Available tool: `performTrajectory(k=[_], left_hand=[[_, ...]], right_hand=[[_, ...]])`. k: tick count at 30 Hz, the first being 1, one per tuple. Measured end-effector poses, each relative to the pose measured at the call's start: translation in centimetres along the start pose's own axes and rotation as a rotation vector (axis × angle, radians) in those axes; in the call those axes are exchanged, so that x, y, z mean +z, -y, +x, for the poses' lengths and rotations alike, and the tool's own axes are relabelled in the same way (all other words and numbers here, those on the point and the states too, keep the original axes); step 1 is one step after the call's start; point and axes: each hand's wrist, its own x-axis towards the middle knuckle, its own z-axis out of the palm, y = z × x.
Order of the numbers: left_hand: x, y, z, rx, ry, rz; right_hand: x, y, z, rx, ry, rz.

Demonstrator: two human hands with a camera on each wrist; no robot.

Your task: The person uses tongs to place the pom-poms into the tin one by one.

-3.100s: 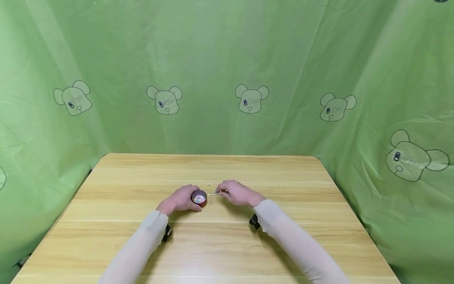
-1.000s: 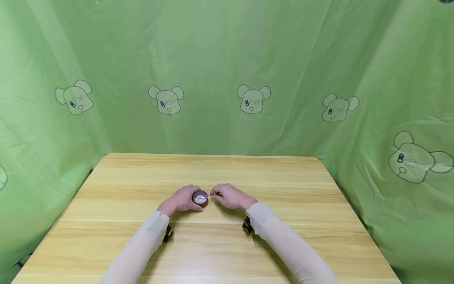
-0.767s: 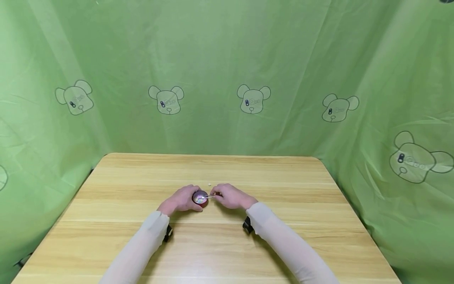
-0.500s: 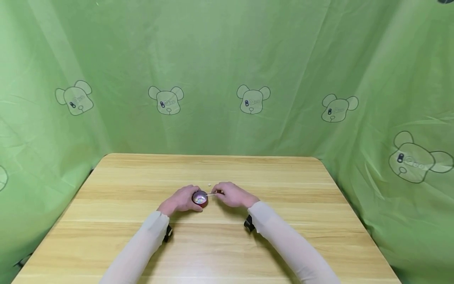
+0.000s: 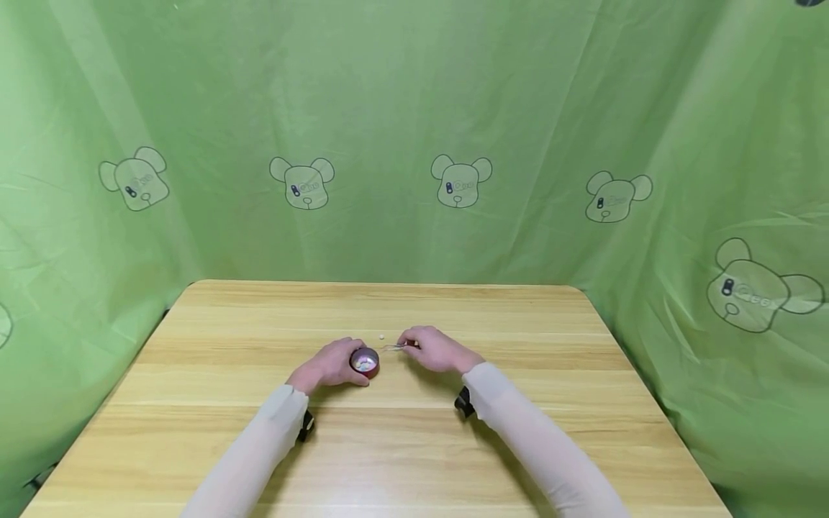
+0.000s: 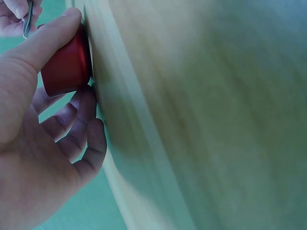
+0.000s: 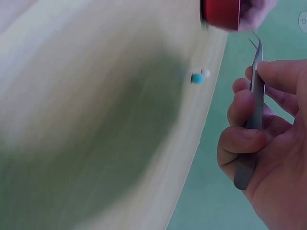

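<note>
A small red round cup [image 5: 365, 362] stands on the table, with pastel-coloured beads visible in it. My left hand [image 5: 332, 362] grips the cup from its left side, thumb and fingers around the wall, as the left wrist view also shows. Curved metal tweezers [image 7: 257, 93] lie in the grip of my right hand [image 5: 437, 350], to the right of the cup. Their tips are slightly apart, with nothing seen between them. On the table by the tips, a blue bead [image 7: 197, 78] lies next to a white bead [image 7: 206, 73].
The wooden table [image 5: 401, 460] spreads out around both hands. Green curtains [image 5: 382, 237] with printed bear heads hang behind it and at both sides. A dark wrist camera [image 5: 463, 403] sits under the right forearm.
The tweezers had their tips inside the cup about a second ago. My right hand has since drawn them out and to the right, over the table. The left hand and the cup have stayed put.
</note>
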Motion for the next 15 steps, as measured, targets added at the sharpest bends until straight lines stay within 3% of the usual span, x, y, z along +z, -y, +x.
performTrajectory(k=[15], left_hand=[[0.0,-0.1,-0.2,-0.009,0.004,-0.016]], right_hand=[[-1.2,-2.7,-0.7,0.075,-0.012,0.033]])
